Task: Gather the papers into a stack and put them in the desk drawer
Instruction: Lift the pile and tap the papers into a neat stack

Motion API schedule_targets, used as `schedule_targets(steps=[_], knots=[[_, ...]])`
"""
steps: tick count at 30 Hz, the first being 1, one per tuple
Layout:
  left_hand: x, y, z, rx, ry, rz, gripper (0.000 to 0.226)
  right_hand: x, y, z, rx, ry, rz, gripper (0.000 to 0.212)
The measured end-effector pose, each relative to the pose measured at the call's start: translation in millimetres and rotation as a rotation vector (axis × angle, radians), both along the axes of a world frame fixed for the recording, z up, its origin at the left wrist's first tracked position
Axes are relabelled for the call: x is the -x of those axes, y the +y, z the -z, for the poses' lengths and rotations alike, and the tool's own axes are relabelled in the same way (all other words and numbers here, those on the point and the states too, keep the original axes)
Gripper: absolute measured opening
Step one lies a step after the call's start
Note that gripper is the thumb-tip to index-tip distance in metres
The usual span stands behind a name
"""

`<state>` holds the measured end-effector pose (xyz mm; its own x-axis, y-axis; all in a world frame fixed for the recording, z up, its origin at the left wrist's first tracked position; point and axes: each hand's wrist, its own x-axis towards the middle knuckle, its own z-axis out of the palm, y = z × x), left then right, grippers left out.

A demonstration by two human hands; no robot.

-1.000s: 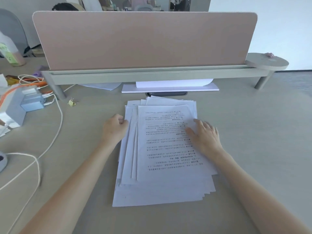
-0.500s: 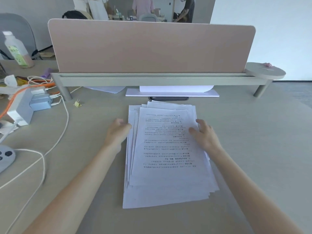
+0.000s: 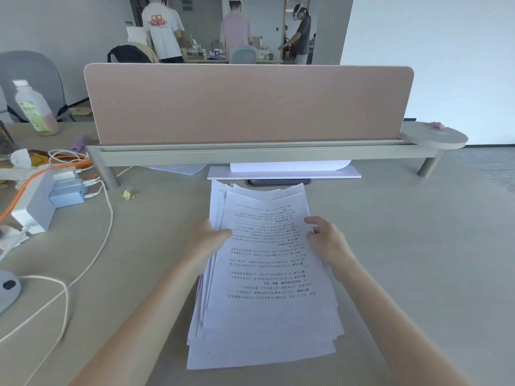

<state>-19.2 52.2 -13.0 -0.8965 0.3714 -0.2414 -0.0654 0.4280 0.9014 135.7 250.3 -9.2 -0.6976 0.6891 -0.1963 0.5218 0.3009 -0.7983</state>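
Observation:
A loose stack of printed white papers lies in front of me on the beige desk, its edges fanned unevenly. My left hand grips the stack's left edge, thumb on the top sheet and fingers under it. My right hand holds the right edge, fingers curled onto the top sheet. The far end of the stack is bowed up off the desk. No drawer is in view.
A pink divider panel on a grey rail crosses the desk behind the papers, with more white sheets beneath it. To the left lie a power strip, white and orange cables, a binder clip and a bottle. People stand in the background.
Both hands have closed in on the stack's side edges and gripped them, squeezing the sheets narrower. The far end has lifted. My head has tilted up, showing more of the room.

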Motion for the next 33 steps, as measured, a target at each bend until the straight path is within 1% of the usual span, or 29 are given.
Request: schedule_targets(steps=[3, 6, 10, 13, 15, 17, 19, 23, 24, 25, 27, 30, 33], knots=[[5, -1, 5, -0.049, -0.029, 0.024, 0.051, 1, 7, 3, 0.058, 0.017, 0.006, 0.054], [7, 0, 7, -0.146, -0.067, 0.059, 0.047, 1, 11, 3, 0.082, 0.053, 0.009, 0.051], [1, -5, 6, -0.292, -0.128, 0.035, 0.042, -1, 7, 1, 0.106, 0.097, 0.046, 0.047], [-8, -14, -1, -0.385, -0.161, 0.027, 0.045, -2, 0, -3, 0.141, 0.141, 0.051, 0.034], [-16, -20, -9, -0.431, -0.166, 0.027, 0.043, -4, -8, -9, 0.286, 0.224, 0.056, 0.027], [-23, -28, -18, -0.457, -0.16, 0.032, 0.043, -6, -16, -15, 0.446, 0.339, 0.058, 0.029], [-30, -38, -27, -0.458, -0.14, 0.054, 0.044, -8, -25, -22, 0.521, 0.414, 0.041, 0.031], [-45, -53, -47, -0.463, -0.13, 0.086, 0.034, -12, -43, -40, 0.507, 0.486, -0.006, 0.035], [-49, -54, -52, -0.453, -0.109, 0.097, 0.034, -13, -47, -45, 0.499, 0.502, -0.026, 0.033], [-52, -56, -55, -0.44, -0.078, 0.107, 0.037, -14, -51, -49, 0.491, 0.516, -0.049, 0.031], [-57, -60, -63, -0.425, -0.013, 0.127, 0.045, -16, -56, -57, 0.456, 0.533, -0.099, 0.034], [-59, -65, -74, -0.43, 0.077, 0.086, 0.044, -21, -60, -72, 0.388, 0.558, -0.143, 0.04], [-55, -68, -87, -0.493, 0.145, 0.047, 0.049, -25, -56, -85, 0.322, 0.608, -0.152, 0.041]])
